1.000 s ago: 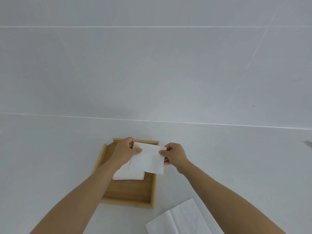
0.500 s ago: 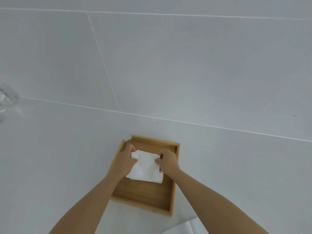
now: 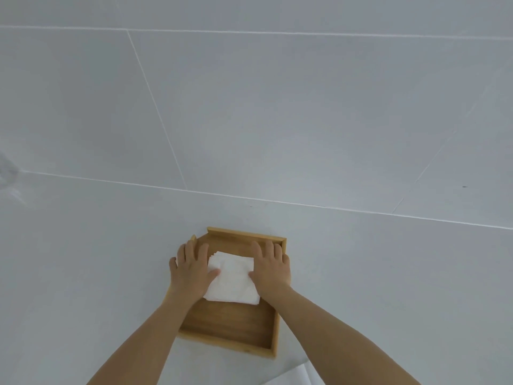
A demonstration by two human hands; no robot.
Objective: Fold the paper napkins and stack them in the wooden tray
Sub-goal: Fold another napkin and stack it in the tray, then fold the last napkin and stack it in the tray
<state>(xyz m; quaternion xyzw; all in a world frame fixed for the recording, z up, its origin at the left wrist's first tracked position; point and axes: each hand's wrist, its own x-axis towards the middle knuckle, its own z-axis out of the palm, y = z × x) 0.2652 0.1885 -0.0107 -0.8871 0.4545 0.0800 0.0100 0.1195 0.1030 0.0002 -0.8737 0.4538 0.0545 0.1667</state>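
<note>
A stack of folded white napkins [image 3: 231,279] lies in the far half of the wooden tray [image 3: 230,329]. My left hand [image 3: 191,269] lies flat on the stack's left edge, fingers spread and reaching over the tray's left wall. Pressing flat on the right edge of the stack is my right hand [image 3: 270,266], fingers spread toward the tray's far right corner. Neither hand grips anything. Each palm hides the part of the stack under it.
The tray sits on a white counter [image 3: 83,273] close to a white tiled wall [image 3: 277,107]. An unfolded white napkin [image 3: 291,376] shows at the bottom edge, right of the tray. A blurred clear object [image 3: 5,173] is at the far left.
The napkin held above the tray a second ago was lowered onto the stack. My fingers let go and both hands opened flat onto it. The view shifted left.
</note>
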